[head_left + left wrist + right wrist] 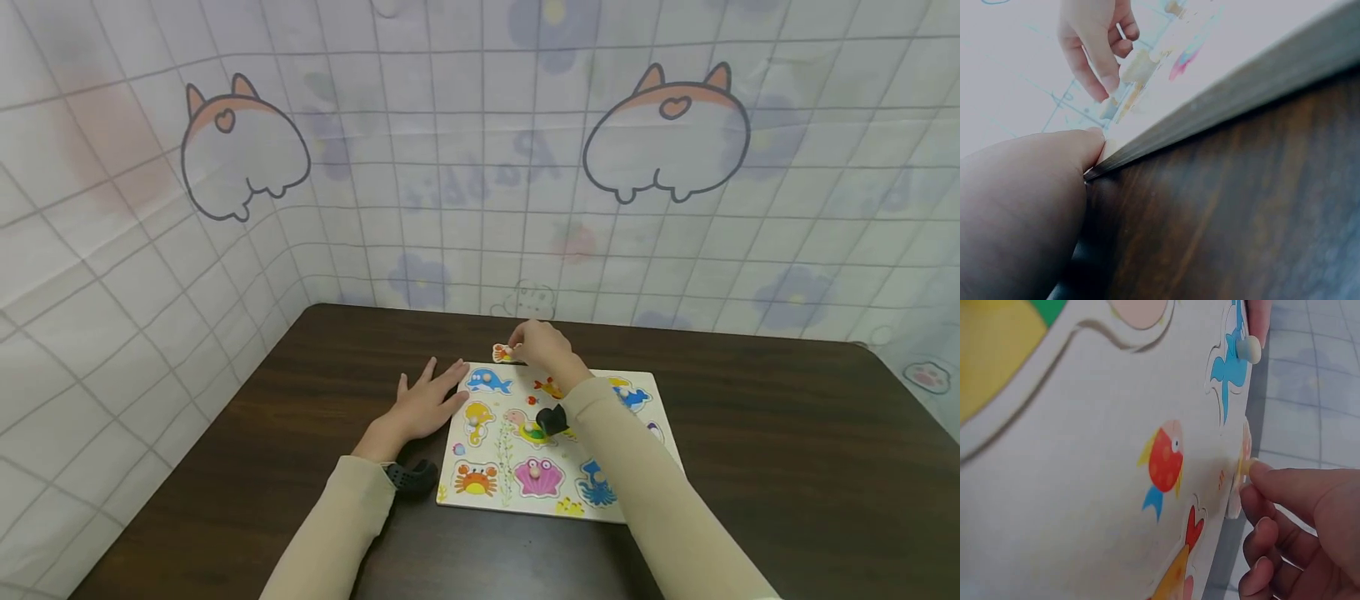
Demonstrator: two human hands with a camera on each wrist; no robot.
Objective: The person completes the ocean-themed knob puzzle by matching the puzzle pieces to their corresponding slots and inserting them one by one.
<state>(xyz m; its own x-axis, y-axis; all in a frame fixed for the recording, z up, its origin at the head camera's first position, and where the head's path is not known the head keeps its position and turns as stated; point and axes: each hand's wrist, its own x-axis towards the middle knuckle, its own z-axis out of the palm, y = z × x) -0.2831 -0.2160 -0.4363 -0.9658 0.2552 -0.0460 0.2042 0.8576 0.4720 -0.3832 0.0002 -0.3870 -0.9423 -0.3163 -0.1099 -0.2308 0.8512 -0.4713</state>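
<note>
A wooden peg puzzle board [465,433] with sea-animal pictures lies on the table. My left hand [423,406] rests at its upper left edge, fingers spread and straight, beside the blue whale piece [489,382]. In the left wrist view the thumb [1092,144] touches the board's edge. At the far edge, my right hand [546,343] pinches the small knob of an orange-and-white puzzle piece [502,353] between thumb and index finger. The right wrist view shows this piece [1239,481] nearly edge-on, right at the board's border, its picture mostly hidden.
Seahorse [477,422], pink shell [538,477] and blue octopus [596,486] pictures sit on the board, with a crab picture [476,479] at the near left corner. The right forearm covers part of its right side. Behind the dark wooden table [787,433] hangs a patterned cloth [450,167].
</note>
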